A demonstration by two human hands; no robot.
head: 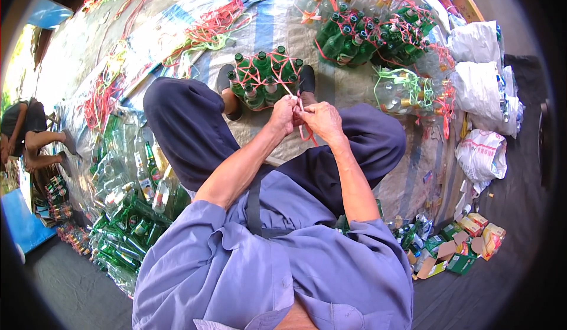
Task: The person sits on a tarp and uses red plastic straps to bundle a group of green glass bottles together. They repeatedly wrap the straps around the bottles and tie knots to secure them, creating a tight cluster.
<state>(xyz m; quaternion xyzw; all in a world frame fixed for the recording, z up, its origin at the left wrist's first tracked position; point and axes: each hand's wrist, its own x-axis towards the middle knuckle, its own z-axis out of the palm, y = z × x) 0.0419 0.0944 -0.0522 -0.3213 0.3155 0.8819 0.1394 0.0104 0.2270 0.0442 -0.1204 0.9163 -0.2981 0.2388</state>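
Between my feet stands an upright bundle of green glass bottles point(262, 66), their necks laced together with red plastic twine point(253, 78). My left hand point(285, 115) is closed on a strand of this twine at the bundle's near right corner. Right beside it, my right hand point(321, 119) pinches the same twine with thumb and fingers, and the two hands touch or nearly touch. A taut strand runs from the bottle necks to my fingers. The loose twine end point(308, 136) curls below my hands. What the fingertips do inside the grip is partly hidden.
Tied bottle bundles point(354, 37) stand at upper right, near white sacks point(476, 84). Loose bottles point(133, 223) are heaped at my left. Tangled twine point(217, 24) lies on the striped tarpaulin point(265, 28). Flattened cartons point(460, 250) lie lower right. Another person's legs point(44, 146) show far left.
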